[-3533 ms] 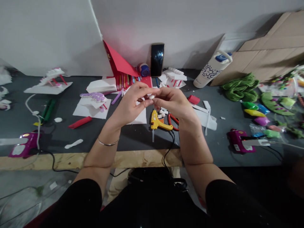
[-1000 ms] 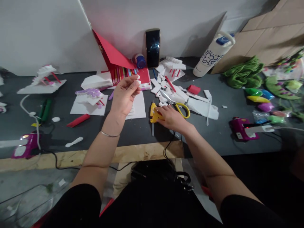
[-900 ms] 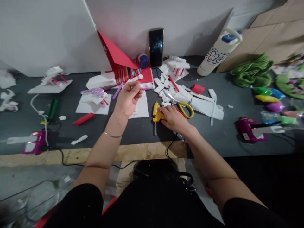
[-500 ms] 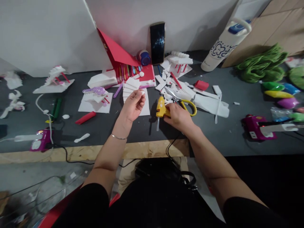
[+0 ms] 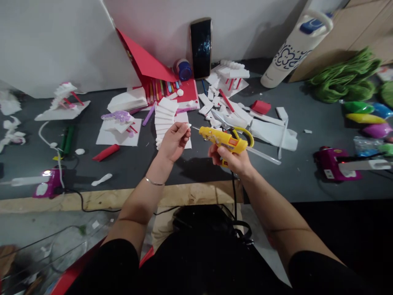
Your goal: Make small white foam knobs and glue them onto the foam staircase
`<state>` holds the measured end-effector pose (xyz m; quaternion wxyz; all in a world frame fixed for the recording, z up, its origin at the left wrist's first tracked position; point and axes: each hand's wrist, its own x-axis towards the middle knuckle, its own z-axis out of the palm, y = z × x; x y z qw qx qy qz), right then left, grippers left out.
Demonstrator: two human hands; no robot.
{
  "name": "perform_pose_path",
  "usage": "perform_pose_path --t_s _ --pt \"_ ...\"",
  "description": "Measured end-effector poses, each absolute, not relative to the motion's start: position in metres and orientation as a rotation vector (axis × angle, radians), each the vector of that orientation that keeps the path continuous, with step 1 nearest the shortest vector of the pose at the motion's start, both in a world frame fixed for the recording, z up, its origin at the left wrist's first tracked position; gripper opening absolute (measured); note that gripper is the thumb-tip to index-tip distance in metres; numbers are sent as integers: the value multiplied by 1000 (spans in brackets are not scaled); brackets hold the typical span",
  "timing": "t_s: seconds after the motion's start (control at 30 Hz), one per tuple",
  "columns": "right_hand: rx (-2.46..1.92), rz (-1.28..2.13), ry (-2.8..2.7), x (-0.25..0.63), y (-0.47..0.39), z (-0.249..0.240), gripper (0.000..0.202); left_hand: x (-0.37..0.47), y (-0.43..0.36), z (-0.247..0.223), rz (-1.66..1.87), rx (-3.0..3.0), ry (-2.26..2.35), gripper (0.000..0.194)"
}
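Observation:
A small white piece is pinched between the thumb and fingers of my left hand. My right hand is wrapped round a yellow glue gun, whose thin nozzle points left, right beside the white piece. A clear glue stick sticks out of the gun's back end. Under and behind my left hand lie overlapping white strips on a white sheet. Yellow-handled scissors lie just behind the gun, among white scraps.
Small white models with red posts stand at the left and back. A phone and a bottle stand at the back. Purple power blocks sit at the left and right. A black cord hangs over the table edge.
My right hand has lifted the glue gun and turned it from nozzle-away to nozzle-left, beside my left fingers. My left hand still pinches the white piece. The view has shifted slightly.

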<state>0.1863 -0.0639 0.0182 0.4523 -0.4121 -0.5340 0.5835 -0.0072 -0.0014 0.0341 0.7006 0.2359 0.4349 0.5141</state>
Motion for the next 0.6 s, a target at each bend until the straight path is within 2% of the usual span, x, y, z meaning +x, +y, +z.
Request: perform_pose_path --t_s 0.6 --pt "-1142 1250 -1406 182 -65 18 65 -4 -7 40 1079 521 986 32"
